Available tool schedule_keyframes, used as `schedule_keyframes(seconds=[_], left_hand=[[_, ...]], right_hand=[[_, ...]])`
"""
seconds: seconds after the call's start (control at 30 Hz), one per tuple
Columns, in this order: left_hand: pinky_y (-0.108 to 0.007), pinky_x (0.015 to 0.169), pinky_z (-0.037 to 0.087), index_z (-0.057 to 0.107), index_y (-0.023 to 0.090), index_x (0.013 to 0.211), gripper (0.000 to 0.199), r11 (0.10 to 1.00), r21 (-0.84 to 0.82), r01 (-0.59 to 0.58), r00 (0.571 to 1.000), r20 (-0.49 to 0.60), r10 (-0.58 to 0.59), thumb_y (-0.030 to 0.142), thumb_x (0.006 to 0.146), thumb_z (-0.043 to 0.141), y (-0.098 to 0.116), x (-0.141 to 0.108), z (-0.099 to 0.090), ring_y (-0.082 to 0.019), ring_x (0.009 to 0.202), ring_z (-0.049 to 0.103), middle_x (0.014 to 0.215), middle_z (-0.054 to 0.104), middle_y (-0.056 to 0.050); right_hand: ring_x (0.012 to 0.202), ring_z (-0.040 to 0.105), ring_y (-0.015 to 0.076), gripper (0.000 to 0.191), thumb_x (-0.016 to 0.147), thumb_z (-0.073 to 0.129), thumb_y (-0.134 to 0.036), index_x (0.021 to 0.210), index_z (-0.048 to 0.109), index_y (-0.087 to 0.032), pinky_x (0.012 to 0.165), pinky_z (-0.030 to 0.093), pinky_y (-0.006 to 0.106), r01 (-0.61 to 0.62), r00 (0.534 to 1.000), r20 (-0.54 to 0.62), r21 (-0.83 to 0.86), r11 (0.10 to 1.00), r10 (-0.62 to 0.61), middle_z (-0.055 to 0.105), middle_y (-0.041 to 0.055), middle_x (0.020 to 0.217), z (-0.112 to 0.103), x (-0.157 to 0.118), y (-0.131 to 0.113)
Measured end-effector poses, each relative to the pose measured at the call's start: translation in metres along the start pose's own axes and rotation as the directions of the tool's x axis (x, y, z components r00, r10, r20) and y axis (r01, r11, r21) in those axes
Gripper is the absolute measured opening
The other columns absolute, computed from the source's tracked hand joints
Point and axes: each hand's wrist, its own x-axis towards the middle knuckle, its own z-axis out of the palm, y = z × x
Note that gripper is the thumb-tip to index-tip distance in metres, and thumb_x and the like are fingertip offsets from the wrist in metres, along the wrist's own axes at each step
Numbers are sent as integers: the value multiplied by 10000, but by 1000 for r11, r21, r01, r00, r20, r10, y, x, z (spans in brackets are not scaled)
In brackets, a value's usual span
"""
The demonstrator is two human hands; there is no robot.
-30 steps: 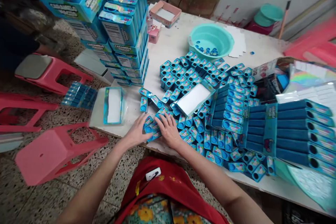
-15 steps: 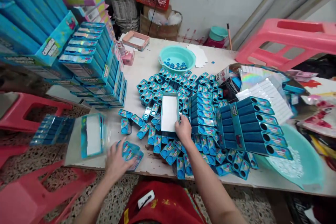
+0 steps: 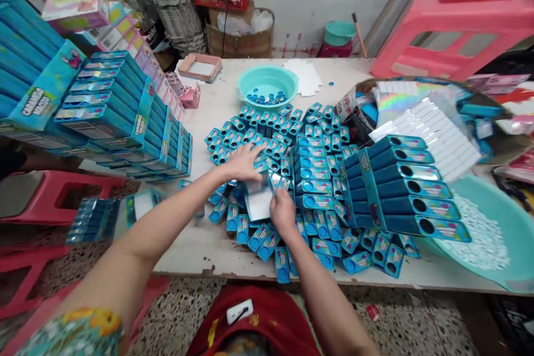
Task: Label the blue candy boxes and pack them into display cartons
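My right hand point(image 3: 283, 212) grips the right edge of an open blue display box point(image 3: 259, 204) with a white inside, tilted above the pile. My left hand point(image 3: 245, 163) reaches over the far end of this box, fingers curved around a blurred, dark-blue small pack point(image 3: 253, 183) with a clear-looking face. How many packs are in that hand I cannot tell. Under and around both hands lie many small blue boxes point(image 3: 321, 222) with round holes or circles on their ends. Right of my right hand, a filled blue display box point(image 3: 369, 189) holds long packs in a row.
Stacked filled display boxes point(image 3: 137, 122) rise at the left. A turquoise basin point(image 3: 267, 79) with blue round pieces stands behind the pile; a larger basin point(image 3: 515, 245) with small white pieces is at the right. Pink stools point(image 3: 454, 8) flank the table point(image 3: 200, 258).
My left hand has moved from the small blue packs at the table's front left to the open display box. Those packs no longer lie there. The display box has tilted and the view has shifted.
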Motion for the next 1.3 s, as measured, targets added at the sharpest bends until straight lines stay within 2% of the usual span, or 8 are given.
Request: schedule_keyframes(seconds=[0.27,0.4,0.47,0.57,0.7,0.9,1.13,1.3], left_hand=[[-582,1076,36,237,258,1435,905,953,208,-221,965,-93,245,499,677,669,-3,-8,8,-376,1376,100,1520,152,-119],[-419,1024,320,386,188,1333,559,976,16,217,891,-413,-191,419,836,496,-35,-92,29,-264,1229,414,1307,472,-131],[-374,899,430,498,182,1204,387,889,-56,454,823,-357,-442,346,858,443,-48,-137,57,-248,1065,539,1131,578,-116],[-352,824,473,462,194,1232,445,840,-108,533,821,-177,-543,335,813,515,-52,-176,105,-253,1004,592,1160,590,-103],[-376,862,469,390,166,1292,491,793,-234,562,766,-214,-606,257,818,485,-45,-183,137,-267,1053,585,1212,572,-122],[-385,1011,388,305,202,1387,700,830,-386,402,834,-220,-506,285,749,581,-34,-177,132,-259,1230,444,1340,436,-116],[-395,804,486,343,264,1382,547,837,-269,477,850,-99,-517,283,841,425,-39,-157,130,-265,949,602,1219,501,-119],[-379,865,467,345,223,1365,582,898,-218,382,912,-68,-404,241,795,460,-55,-162,120,-269,1067,565,1258,529,-103]], right_hand=[[1095,511,270,392,881,396,-197,1238,502,-75,877,447,382,-66,997,-37,77,995,69,530,193,1175,-3,-3,1],[1172,433,289,465,892,471,-315,1310,423,-117,931,412,449,115,966,-244,111,987,-85,480,188,1235,-6,-40,-6],[1078,478,267,369,893,483,-277,1243,495,-161,902,425,437,268,951,-188,110,957,-245,551,141,1140,-3,-57,-14],[935,508,233,272,892,470,-192,1144,570,-185,816,457,387,446,894,-24,137,884,-447,610,96,1021,9,-68,-30],[935,501,223,330,895,378,-90,1157,563,-167,813,461,368,489,867,26,159,858,-498,596,109,1042,21,-66,-44],[945,485,228,238,902,442,-186,1107,561,-166,817,434,374,407,911,39,75,911,-410,571,106,1008,8,-94,-30],[966,459,256,155,826,601,-258,972,613,-205,800,351,395,526,850,139,-161,835,-508,588,86,1028,26,-119,-29],[805,464,198,86,859,540,-176,807,608,-190,693,344,338,593,805,112,-168,787,-582,608,60,922,50,-111,-39]])
